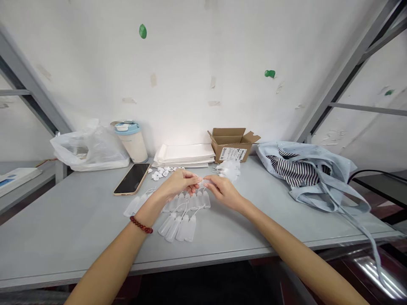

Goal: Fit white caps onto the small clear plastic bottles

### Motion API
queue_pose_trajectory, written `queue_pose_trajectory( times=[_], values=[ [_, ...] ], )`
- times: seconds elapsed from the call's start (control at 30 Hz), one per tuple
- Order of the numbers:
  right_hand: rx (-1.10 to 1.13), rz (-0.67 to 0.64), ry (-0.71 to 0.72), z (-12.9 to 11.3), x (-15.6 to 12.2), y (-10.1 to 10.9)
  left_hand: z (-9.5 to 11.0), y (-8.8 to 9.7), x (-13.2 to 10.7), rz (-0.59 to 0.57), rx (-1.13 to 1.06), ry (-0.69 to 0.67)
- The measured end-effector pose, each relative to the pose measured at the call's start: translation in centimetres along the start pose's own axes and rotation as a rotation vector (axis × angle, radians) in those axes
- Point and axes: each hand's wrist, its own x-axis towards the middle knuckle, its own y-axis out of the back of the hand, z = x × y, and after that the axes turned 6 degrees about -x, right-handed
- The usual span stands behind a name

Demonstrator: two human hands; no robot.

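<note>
My left hand [179, 183] and my right hand [222, 190] meet over the middle of the grey table [63, 237]. Both pinch a small clear plastic squeeze bottle [203, 182] between their fingertips. Below the hands lie several more small clear bottles [182, 220] in rows, some with thin tethered caps. A red bead bracelet [140, 225] is on my left wrist. Small white caps [160, 171] are scattered just behind my left hand. A heap of clear bottle parts [229, 168] lies behind my right hand.
A phone [132, 179] lies face up left of the hands. Along the wall stand a plastic bag [90, 148], a lidded cup [132, 140], a stack of white trays [186, 154] and an open cardboard box [232, 144]. A blue cloth bag [305, 173] lies at the right.
</note>
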Motion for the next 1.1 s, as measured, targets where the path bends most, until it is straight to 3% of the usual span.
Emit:
queue_pose_trajectory(
  times=[0.13,0.27,0.4,0.67,0.93,1.1],
  values=[
    [0.189,0.009,-0.157,0.0,0.2,-0.1,-0.4,-0.3,0.3,0.051,0.056,-0.127],
    [0.653,-0.146,-0.417,-0.2,0.5,0.4,-0.7,-0.6,0.6,0.060,0.077,-0.256],
    [0.818,-0.188,-0.449,-0.4,0.6,0.9,-0.4,-0.7,0.4,0.068,0.055,-0.254],
    [0.684,-0.074,-0.369,-0.4,0.7,0.8,-0.1,-0.9,0.1,0.048,0.059,-0.162],
    [0.219,0.064,-0.186,0.0,0.3,0.4,-0.1,-0.9,0.2,0.066,-0.075,-0.053],
    [0.074,0.128,-0.107,0.1,0.1,0.3,0.0,-0.7,0.1,0.029,-0.128,-0.030]
  ],
)
